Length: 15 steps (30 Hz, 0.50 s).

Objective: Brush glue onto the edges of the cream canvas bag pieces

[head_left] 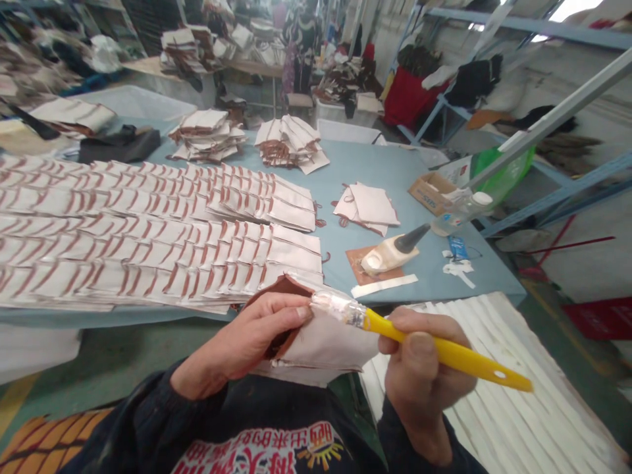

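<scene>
My right hand [419, 368] grips a paintbrush [444, 352] by its yellow handle. White paste coats the bristles, which touch the upper edge of a white fabric piece with brown lining [326, 345]. That piece is held in front of my body by my left hand [251, 336], thumb on top and the other fingers partly hidden inside its brown opening. Beyond the brush, a bottle with a dark nozzle [392, 253] lies on a brown square [353, 260], beside a white strip [385, 285].
Overlapping rows of white pieces with brown edges [162, 243] cover the table's left [340, 158]. Small stacks [368, 207] lie farther back. A cardboard box [432, 192] and clear plastic bottle [461, 214] stand at right. White strips [494, 388] fill a surface at my right.
</scene>
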Available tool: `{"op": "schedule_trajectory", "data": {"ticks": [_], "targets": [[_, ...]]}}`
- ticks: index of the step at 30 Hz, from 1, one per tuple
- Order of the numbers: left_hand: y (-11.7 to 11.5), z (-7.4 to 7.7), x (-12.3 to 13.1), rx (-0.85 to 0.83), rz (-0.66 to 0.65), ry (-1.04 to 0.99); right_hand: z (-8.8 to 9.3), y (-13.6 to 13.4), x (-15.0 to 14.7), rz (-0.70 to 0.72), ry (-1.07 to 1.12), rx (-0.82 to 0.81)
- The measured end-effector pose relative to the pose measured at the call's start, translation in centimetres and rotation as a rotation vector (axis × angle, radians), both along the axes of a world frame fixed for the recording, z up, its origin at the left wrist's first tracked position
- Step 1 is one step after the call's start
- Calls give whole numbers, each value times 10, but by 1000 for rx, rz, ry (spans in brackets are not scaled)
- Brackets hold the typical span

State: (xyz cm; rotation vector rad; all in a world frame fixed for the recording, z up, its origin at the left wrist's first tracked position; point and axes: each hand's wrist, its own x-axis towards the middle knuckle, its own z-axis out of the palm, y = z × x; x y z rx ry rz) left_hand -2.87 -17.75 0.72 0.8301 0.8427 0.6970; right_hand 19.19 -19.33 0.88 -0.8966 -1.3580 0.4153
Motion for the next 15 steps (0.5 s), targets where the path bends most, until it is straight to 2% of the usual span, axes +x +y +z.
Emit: {"op": "schedule_trajectory", "data": {"ticks": [5,11,15], "targets": [[-1,3,5,-28,17,-41,-8,0,8,-12,-195,53],[1,5,9,-67,74,-112,-8,-15,16,-55,-224,153],[1,7,10,-87,63,-114,-6,-19,15,30,-288,125]]}}
